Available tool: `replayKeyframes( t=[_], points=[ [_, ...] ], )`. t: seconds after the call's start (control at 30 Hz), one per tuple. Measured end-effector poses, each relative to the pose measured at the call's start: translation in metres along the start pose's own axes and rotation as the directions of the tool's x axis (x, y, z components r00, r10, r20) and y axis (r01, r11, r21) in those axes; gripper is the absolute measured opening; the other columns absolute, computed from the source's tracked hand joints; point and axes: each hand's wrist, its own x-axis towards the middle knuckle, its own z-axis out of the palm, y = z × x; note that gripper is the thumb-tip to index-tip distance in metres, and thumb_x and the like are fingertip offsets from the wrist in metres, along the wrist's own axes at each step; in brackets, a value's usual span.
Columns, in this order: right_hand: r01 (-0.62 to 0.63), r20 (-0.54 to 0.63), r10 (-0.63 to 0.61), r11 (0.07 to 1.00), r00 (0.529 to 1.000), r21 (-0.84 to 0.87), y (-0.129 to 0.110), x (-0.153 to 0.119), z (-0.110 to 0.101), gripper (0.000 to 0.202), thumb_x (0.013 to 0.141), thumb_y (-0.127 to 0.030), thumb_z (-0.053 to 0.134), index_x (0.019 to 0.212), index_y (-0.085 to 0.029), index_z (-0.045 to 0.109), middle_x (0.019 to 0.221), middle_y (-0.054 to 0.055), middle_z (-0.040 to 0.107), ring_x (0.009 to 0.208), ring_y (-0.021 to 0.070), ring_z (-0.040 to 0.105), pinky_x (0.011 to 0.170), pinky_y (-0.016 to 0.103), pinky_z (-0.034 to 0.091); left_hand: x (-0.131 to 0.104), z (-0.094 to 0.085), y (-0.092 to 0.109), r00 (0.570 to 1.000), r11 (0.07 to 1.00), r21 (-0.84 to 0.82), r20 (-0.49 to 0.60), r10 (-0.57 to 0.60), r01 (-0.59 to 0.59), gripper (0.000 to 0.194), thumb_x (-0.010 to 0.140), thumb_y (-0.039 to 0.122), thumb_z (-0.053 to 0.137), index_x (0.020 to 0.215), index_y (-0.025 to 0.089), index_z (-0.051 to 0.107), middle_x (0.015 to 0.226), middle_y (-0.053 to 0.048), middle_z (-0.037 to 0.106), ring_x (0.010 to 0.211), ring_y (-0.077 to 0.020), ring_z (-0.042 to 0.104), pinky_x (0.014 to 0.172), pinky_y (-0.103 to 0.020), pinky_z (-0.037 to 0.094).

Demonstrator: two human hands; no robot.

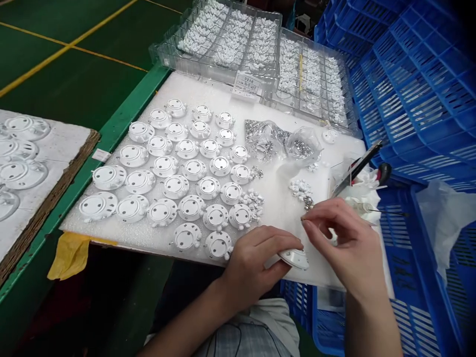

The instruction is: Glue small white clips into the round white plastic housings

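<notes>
White discs (193, 169) on foam sheet (275, 210)

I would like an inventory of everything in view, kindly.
Foam sheet: one, white, centre
Round discs: about thirty, white, left on sheet
Small parts: several piles, white, right of discs
Metal bits: many, silvery, beside those piles
Plastic bags: two, clear, mid-sheet, metal bits inside
Parts trays: several, clear, far end
Paper label: one, white, before trays
Tools: at least two, mostly black, right
Crates: several, blue, right
Hanging scrap: one, yellow, near left corner
Neighbouring board: one, white, far left, discs atop
Table edge: one, green, left
Floor: one, green, upper left
Held disc: one, white, near edge
Left hand: one, bare, gripping held disc
Right hand: one, bare, pinching right of it
</notes>
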Motion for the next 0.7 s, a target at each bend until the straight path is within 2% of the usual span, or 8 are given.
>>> replayKeyframes(
  t=[0.07,0.13,0.23,0.37,0.5,0.7],
  points=[
    [0.121,0.000,-0.126,0.952,0.992,-0.282,0.005,-0.006,0.001,0.005,0.094,-0.018,0.068,0.092,-0.022,0.068,0.089,0.000,0.062,0.071,0.0102,0.057,0.062,0.025,0.044,0.000,0.000,0.000,1.000,1.000,0.011,0.008,0.006,-0.006,0.013,0.096,0.012,0.063,0.103,0.017,0.072,0.100,-0.007,0.081,0.094,-0.0191,0.077,0.086,-0.029,0.061],
    [0.213,0.087,-0.194,0.895,0.977,-0.392,0.011,-0.011,0.002,0.006,0.096,-0.016,0.065,0.095,-0.021,0.068,0.089,0.002,0.062,0.077,0.0136,0.061,0.066,0.027,0.046,0.000,0.000,0.000,1.000,1.000,0.024,0.018,0.006,-0.006,0.014,0.095,0.011,0.063,0.104,0.018,0.072,0.102,-0.007,0.081,0.095,-0.0193,0.076,0.086,-0.030,0.061],
    [0.229,0.163,-0.177,0.889,0.971,-0.396,0.017,-0.017,-0.002,0.008,0.099,-0.018,0.062,0.098,-0.021,0.068,0.090,0.004,0.064,0.083,0.0171,0.063,0.070,0.030,0.049,0.000,0.000,0.000,0.999,0.999,0.045,0.032,-0.015,0.013,0.016,0.094,0.008,0.063,0.104,0.018,0.072,0.102,-0.008,0.081,0.096,-0.0197,0.077,0.086,-0.030,0.061],
    [0.171,0.102,-0.142,0.909,0.985,-0.381,0.018,-0.018,-0.010,0.006,0.099,-0.021,0.063,0.100,-0.023,0.069,0.091,0.003,0.066,0.082,0.0167,0.064,0.071,0.031,0.051,0.000,0.000,0.001,0.999,0.998,0.062,0.039,-0.028,0.025,0.016,0.094,0.009,0.064,0.104,0.018,0.072,0.101,-0.007,0.081,0.094,-0.0195,0.077,0.085,-0.030,0.062],
    [0.141,0.092,-0.115,0.923,0.989,-0.358,0.017,-0.018,-0.011,0.007,0.099,-0.019,0.062,0.101,-0.022,0.069,0.092,0.002,0.064,0.078,0.0141,0.064,0.068,0.027,0.051,0.001,0.000,0.002,0.998,0.997,0.079,0.048,-0.028,0.024,0.016,0.094,0.008,0.063,0.103,0.018,0.072,0.101,-0.007,0.081,0.094,-0.0184,0.077,0.085,-0.029,0.062],
    [0.187,0.128,-0.151,0.919,0.980,-0.348,0.019,-0.019,-0.007,0.007,0.100,-0.019,0.061,0.101,-0.022,0.067,0.093,0.003,0.064,0.079,0.0143,0.066,0.067,0.026,0.051,0.002,0.000,0.001,0.999,0.997,0.080,0.040,-0.021,0.017,0.016,0.094,0.008,0.064,0.103,0.018,0.072,0.101,-0.007,0.081,0.095,-0.0180,0.077,0.086,-0.028,0.062]
  ],
)
